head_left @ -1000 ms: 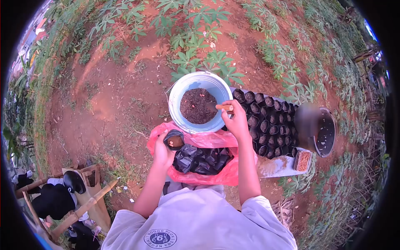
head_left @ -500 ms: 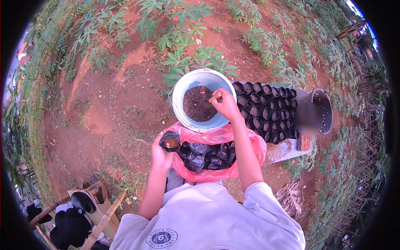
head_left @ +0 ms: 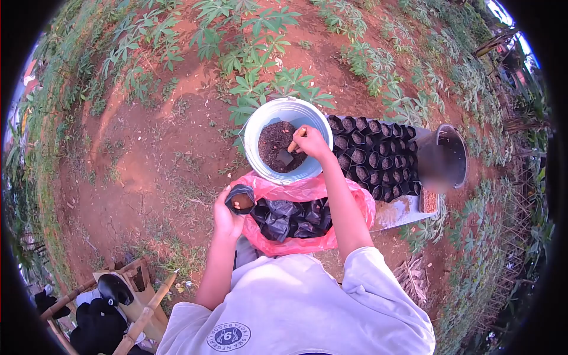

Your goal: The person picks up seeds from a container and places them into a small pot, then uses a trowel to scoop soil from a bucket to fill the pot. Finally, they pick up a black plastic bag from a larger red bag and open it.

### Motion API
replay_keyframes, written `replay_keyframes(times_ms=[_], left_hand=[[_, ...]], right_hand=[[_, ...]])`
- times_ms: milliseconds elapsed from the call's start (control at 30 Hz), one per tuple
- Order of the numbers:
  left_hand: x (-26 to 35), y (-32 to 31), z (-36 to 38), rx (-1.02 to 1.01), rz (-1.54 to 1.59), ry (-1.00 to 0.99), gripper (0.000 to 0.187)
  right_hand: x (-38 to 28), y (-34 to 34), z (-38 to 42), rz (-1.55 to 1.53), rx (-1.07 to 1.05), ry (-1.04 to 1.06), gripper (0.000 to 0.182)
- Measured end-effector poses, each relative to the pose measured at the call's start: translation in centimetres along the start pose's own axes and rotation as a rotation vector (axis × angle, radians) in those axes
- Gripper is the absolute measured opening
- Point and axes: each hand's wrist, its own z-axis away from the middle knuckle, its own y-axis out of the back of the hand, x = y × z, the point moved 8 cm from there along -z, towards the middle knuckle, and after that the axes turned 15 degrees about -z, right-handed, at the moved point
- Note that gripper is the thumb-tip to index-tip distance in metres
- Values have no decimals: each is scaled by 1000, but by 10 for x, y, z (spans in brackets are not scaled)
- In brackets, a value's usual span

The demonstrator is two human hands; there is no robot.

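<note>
My left hand (head_left: pixel 225 220) is closed around a small black plastic planting bag (head_left: pixel 241 199), its mouth turned up and brown inside. Over the white bucket (head_left: pixel 252 145), my right hand (head_left: pixel 314 144) grips the wooden handle of a small trowel (head_left: pixel 285 157). The trowel's grey blade rests against the dark soil (head_left: pixel 273 139) in the bucket. Between my forearms, just below the bucket, lies an open pink plastic bag (head_left: pixel 357 208) with several folded black planting bags (head_left: pixel 283 220) inside.
Rows of soil-filled black bags (head_left: pixel 373 158) stand on a pale board (head_left: pixel 403 214) to the right. Beyond them are a dark bucket (head_left: pixel 457 147) and a box of small orange-brown pieces (head_left: pixel 429 201). Leafy plants (head_left: pixel 251 92) grow ahead; a bamboo pole (head_left: pixel 148 310) lies at lower left.
My right hand has shifted slightly left and changed its angle, and more of the trowel's blade now shows against the soil. My left hand still holds the planting bag in nearly the same place.
</note>
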Motion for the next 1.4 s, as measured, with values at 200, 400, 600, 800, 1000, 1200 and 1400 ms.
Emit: replay_keyframes(times_ms=[200, 400, 600, 800, 1000, 1200, 1400], left_hand=[[-4, 1, -1, 6, -24, 16, 27], [-4, 1, -1, 5, -15, 14, 28], [1, 2, 1, 4, -15, -3, 24], [1, 15, -5, 23, 7, 2, 24], [3, 22, -16, -25, 16, -28, 22], [4, 12, -23, -27, 36, -69, 28], [5, -22, -12, -81, -15, -43, 26]], right_hand=[[5, 1, -1, -95, -6, -7, 20], [3, 2, -1, -189, -34, -40, 21], [-3, 4, 1, -258, -34, -77, 21], [-3, 8, 3, -407, -47, -119, 20], [-19, 12, 12, -693, -33, -52, 17], [-57, 19, 38, -840, -60, 141, 14], [-97, 13, 82, -851, -103, 249, 15]])
